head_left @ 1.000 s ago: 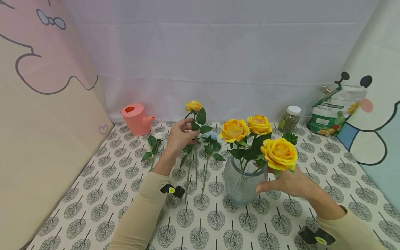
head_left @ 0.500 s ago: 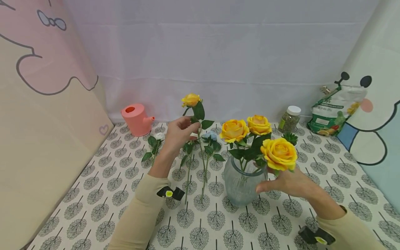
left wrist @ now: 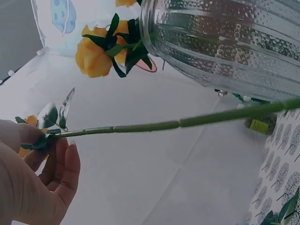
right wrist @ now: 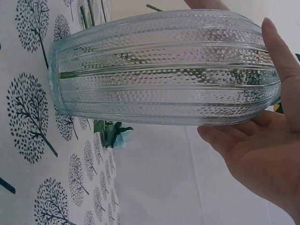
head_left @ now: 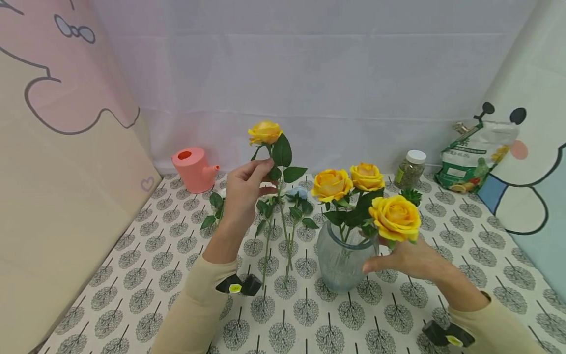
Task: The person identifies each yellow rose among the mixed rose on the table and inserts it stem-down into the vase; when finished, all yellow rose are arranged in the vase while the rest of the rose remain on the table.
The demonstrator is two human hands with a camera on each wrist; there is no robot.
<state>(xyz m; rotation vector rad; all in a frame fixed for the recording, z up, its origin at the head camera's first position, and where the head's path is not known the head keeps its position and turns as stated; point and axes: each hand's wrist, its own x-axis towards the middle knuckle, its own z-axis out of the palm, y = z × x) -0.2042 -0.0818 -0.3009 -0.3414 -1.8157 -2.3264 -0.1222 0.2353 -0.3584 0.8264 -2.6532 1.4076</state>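
My left hand [head_left: 244, 189] pinches a yellow rose [head_left: 265, 132] high on its stem, just below the bloom and leaves. The rose stands roughly upright, left of a ribbed glass vase [head_left: 340, 270]. In the left wrist view its long green stem [left wrist: 150, 127] runs away from the fingertips. Three yellow roses [head_left: 395, 219] lean out of the vase. My right hand [head_left: 409, 258] grips the vase near its rim, thumb on one side and fingers on the other, as the right wrist view shows. Behind the held stem lies a pale blue rose [head_left: 297, 192].
A pink watering can [head_left: 193, 169] stands at the back left. Leaves of another flower [head_left: 215, 202] show beside my left hand, its bloom mostly hidden. At the back right are a white-lidded jar [head_left: 410, 169], a small green plant [head_left: 411, 196] and a green-and-white bag [head_left: 475, 155].
My left hand has raised the yellow rose and drawn it slightly left and nearer. The right hand and the vase have stayed in place.
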